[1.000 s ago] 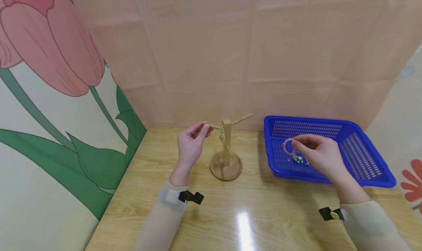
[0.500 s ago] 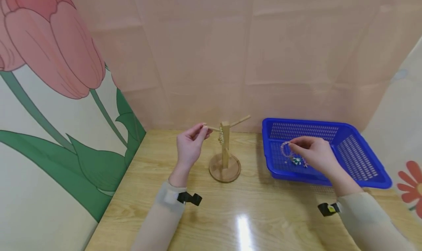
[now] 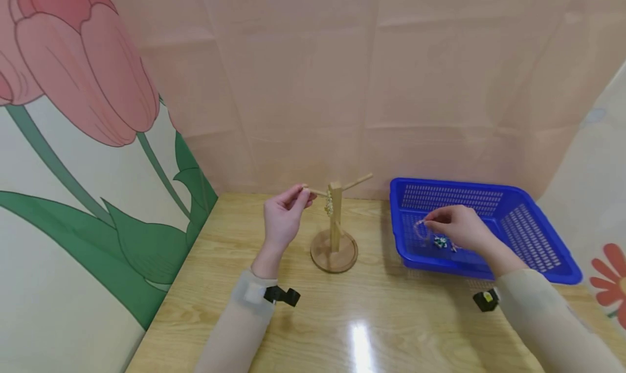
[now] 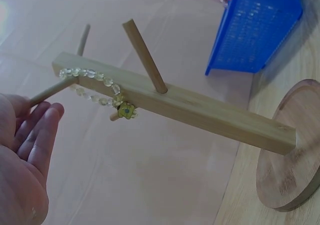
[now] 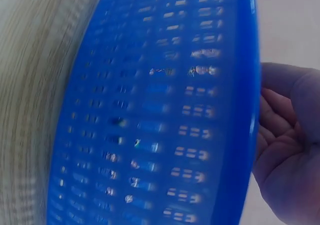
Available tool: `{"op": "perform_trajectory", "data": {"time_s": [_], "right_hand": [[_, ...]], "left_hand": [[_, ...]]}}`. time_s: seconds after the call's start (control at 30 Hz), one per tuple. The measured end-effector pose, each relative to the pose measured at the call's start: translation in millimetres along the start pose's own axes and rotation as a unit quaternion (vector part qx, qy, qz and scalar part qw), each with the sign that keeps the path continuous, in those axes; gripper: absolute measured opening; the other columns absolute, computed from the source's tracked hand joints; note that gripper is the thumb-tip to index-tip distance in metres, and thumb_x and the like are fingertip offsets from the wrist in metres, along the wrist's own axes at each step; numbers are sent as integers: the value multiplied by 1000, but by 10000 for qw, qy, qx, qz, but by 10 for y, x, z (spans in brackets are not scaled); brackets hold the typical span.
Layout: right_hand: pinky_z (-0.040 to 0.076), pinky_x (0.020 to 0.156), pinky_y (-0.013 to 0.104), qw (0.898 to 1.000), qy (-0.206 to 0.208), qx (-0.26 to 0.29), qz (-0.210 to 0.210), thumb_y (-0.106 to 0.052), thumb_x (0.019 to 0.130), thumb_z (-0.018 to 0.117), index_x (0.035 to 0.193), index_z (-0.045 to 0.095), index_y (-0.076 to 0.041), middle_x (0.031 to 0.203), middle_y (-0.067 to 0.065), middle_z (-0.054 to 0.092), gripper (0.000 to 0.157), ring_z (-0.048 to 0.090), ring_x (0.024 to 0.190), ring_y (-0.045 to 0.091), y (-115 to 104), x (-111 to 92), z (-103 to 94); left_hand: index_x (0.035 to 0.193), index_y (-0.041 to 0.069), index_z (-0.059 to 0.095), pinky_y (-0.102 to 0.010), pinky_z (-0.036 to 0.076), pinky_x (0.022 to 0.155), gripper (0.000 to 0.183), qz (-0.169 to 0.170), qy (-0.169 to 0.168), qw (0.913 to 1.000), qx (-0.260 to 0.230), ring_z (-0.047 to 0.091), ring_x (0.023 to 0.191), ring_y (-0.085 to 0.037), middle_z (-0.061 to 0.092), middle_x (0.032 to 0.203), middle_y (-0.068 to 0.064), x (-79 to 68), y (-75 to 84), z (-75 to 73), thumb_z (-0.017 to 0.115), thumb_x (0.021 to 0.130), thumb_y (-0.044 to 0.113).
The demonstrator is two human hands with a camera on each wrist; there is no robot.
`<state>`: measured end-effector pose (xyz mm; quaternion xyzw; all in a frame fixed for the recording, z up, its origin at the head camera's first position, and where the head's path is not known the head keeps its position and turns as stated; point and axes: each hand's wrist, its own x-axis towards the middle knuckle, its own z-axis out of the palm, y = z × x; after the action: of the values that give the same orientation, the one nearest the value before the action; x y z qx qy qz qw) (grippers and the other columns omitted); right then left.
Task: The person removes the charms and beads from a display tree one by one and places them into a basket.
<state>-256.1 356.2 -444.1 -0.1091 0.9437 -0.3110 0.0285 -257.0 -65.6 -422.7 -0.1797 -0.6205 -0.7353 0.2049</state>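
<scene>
My left hand [image 3: 282,218] pinches the tip of one upper peg of a wooden jewelry stand [image 3: 335,218]. On that peg [image 4: 50,92] hangs a beaded bracelet [image 4: 107,81] of clear and pale yellow beads, its yellow flower charm [image 4: 127,110] hanging beside the post. Over the blue basket, my right hand [image 3: 462,229] pinches a thin pale pink beaded bracelet [image 3: 417,231] between thumb and fingertips. Below it on the basket floor lies a green and white beaded piece [image 3: 440,242], with small pinkish beads beside it. In the right wrist view the basket wall hides the fingertips and the bracelet.
The blue plastic basket [image 3: 425,261] with slotted walls stands right of the stand on the wooden table [image 3: 391,318]. The stand's round base [image 3: 320,253] rests on the tabletop. Another peg [image 3: 359,181] juts out to the upper right. A pinkish cloth [image 3: 303,90] hangs behind.
My right hand has shifted left and the pink bracelet has come lower inside the basket. My left hand has kept its pinch on the peg.
</scene>
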Motion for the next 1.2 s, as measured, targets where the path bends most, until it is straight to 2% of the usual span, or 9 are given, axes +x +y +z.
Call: {"op": "perform_trajectory", "data": {"time_s": [0.1,0.27,0.53,0.83,1.2], "right_hand": [[60,71,35,9999,-71,-112,-81,-28,107,71,119,78,-2,104,10,79,30,74,87,20,63,37,-4],[62,74,37,9998,-200,-58,-67,-31,106,72,120,78,-3,105,9,80,32,76,94,29,148,73,-9],[61,77,38,9989,-399,-80,-215,-27,106,72,118,79,-3,104,6,79,28,72,92,19,207,128,-4],[63,77,40,9977,-657,-117,-139,-24,105,72,117,79,0,102,4,79,27,73,90,18,214,190,10],[64,78,45,9967,-774,-247,-10,-23,106,71,117,78,1,102,6,79,27,72,90,19,245,237,25]], "left_hand": [[118,-13,74,-33,65,82,20,38,-6,10000,27,79,90,-13,76,106,-30,1,1,0,73,100,-3],[117,-13,74,-33,65,82,20,83,-20,9999,64,79,91,-14,76,105,-30,0,-3,-2,72,101,-3],[118,-13,74,-36,65,83,20,122,-69,9997,184,80,93,-18,77,106,-28,-8,2,-8,71,102,-3],[119,-11,75,-34,65,83,21,33,-49,9998,163,80,93,-18,77,106,-27,-8,2,3,73,102,0],[119,-11,75,-35,65,84,20,82,-46,9996,251,80,95,-26,77,106,-26,-17,12,11,72,101,-1]]}}
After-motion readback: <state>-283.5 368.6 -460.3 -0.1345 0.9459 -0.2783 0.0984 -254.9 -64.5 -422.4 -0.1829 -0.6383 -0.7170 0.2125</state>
